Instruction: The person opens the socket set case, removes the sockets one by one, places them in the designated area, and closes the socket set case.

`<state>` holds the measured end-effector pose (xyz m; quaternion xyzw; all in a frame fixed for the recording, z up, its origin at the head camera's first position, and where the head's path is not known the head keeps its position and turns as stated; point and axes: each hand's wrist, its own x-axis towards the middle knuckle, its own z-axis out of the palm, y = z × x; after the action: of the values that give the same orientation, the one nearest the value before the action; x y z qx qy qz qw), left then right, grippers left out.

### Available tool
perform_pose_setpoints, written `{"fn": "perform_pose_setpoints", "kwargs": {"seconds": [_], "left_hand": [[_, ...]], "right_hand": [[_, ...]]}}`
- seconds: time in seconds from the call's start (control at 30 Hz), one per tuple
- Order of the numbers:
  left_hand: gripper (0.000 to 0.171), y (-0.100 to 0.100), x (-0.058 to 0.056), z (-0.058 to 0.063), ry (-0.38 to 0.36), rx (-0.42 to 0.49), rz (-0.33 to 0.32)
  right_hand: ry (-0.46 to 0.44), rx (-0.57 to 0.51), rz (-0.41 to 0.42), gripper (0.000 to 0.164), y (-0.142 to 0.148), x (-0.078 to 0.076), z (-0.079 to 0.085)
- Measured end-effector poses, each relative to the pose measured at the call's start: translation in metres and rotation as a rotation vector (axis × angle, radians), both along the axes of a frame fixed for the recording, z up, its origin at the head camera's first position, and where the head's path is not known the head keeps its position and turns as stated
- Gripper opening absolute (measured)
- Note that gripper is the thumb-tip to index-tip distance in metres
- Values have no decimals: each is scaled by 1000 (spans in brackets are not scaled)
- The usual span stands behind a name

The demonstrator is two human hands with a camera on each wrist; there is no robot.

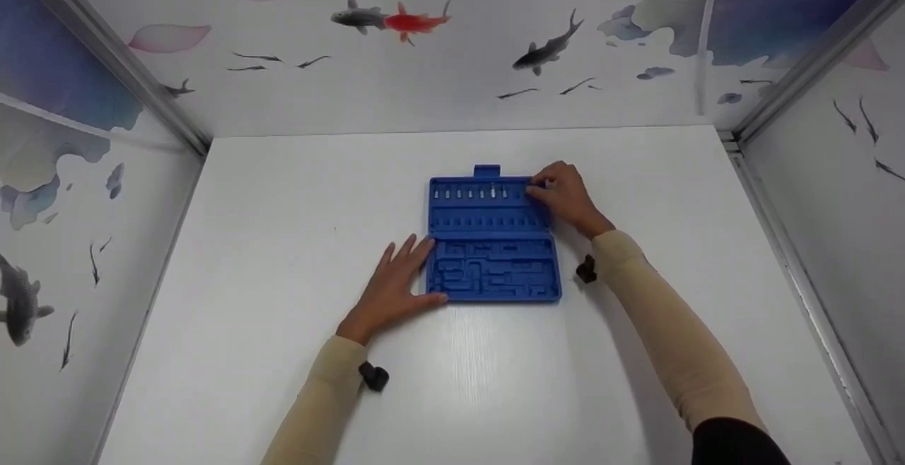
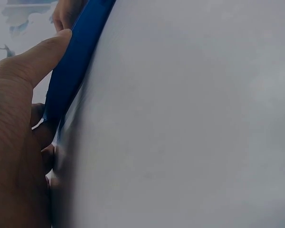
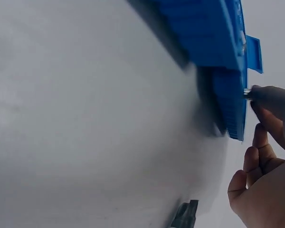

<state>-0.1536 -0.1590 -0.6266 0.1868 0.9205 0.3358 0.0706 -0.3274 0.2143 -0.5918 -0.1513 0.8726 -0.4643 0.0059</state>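
A blue plastic case (image 1: 495, 236) lies unfolded flat on the white table, its molded slots facing up. Several small silver sockets (image 1: 459, 194) stand in its far row. My right hand (image 1: 565, 195) is at that row's right end, and its thumb and index finger pinch a small metal socket (image 3: 247, 94) at the case's edge. The other fingers of this hand are bent beneath. My left hand (image 1: 396, 287) rests against the case's left side with fingers spread, its thumb at the near left corner. The thumb (image 2: 46, 53) lies along the blue edge in the left wrist view.
The white table (image 1: 283, 239) extends around the case, up to printed walls (image 1: 466, 83) at the back and sides. A latch tab (image 1: 487, 171) sticks out from the case's far edge. Small black devices (image 1: 373, 377) sit at both wrists.
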Motion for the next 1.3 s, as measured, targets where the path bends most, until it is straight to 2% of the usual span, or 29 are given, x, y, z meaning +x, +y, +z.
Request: {"fn": "perform_pose_setpoints", "kwargs": {"seconds": [0.17,0.3,0.63,0.77,0.93,1.07,1.3], "left_hand": [[114,-1,-3,2,3,10,7],[113,-1,-5,3,8,19,12],[115,4,-4,2,-8,37,9],[114,4,1,-1,-3,40,13],[114,2,6,-4,0,31,12],[113,2,5,-3,19,38,10],[113,2,0,-4,16,20,14]], "right_hand": [[2,-8,-33,19,9,4,15],[23,-2,-27,16,25,15,21],[56,25,-70,18,78,66,18],[74,66,-79,16,96,89,13],[43,92,-105,15,113,111,3],[31,95,-125,14,124,120,-1],[-2,144,-138,14,136,124,-3]]}}
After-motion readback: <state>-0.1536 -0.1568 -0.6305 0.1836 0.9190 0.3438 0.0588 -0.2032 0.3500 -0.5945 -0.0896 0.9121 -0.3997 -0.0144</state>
